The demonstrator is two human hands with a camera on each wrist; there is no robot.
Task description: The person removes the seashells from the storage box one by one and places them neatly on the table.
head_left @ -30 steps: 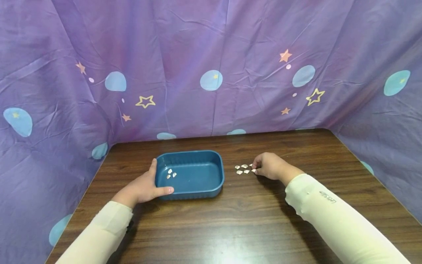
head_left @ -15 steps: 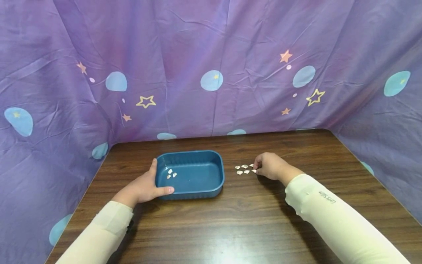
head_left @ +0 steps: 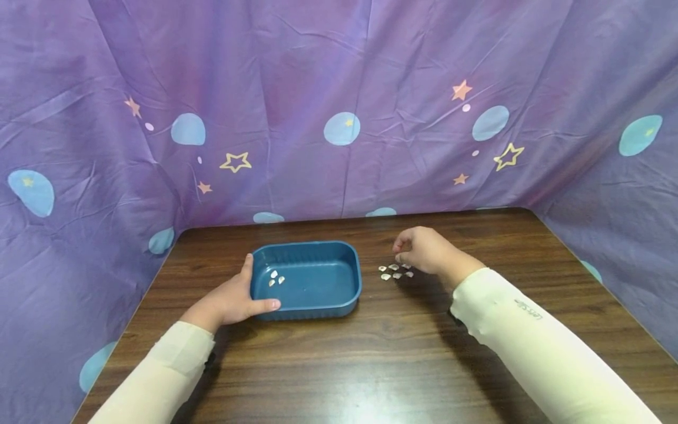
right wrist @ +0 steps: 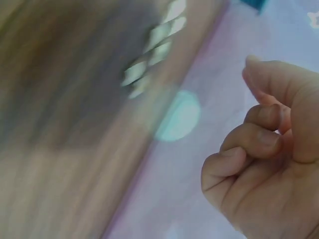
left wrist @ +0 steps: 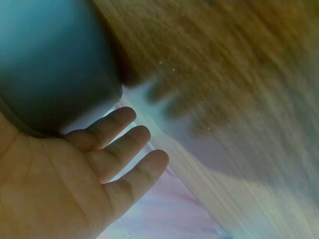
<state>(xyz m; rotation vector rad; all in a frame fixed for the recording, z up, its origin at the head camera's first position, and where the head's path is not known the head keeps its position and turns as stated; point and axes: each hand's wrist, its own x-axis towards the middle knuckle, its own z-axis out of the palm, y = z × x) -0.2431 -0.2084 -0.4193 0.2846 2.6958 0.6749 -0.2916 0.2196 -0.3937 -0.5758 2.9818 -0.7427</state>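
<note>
Here, between the hands [head_left: 229, 299] [head_left: 429, 250], seemingly shells [head_left: 397, 275]

In the head view the left hand [head_left: 228, 299] masks the left end of the blue tray [head_left: 323, 281]; over to the right hand [head_left: 429, 250], and whether anything sits between its fingers [head_left: 406, 257] is too small to tell, with the shells [head_left: 397, 275] below mere specks, markings lost. Left sleeve [head_left: 156, 374] and right sleeve [head_left: 545, 347] run off the bottom edge, the tabletop [head_left: 328, 359] too. Left wrist: the tray's a blur, chopped by the top and left edges, the palm [left wrist: 45, 189] clipped at bottom left. Right wrist, and the shells smear into white streaks; a blue-green patch [right wrist: 254, 4] is sliced at the top, too little to name, and the hand disappears off the right edge!
</note>
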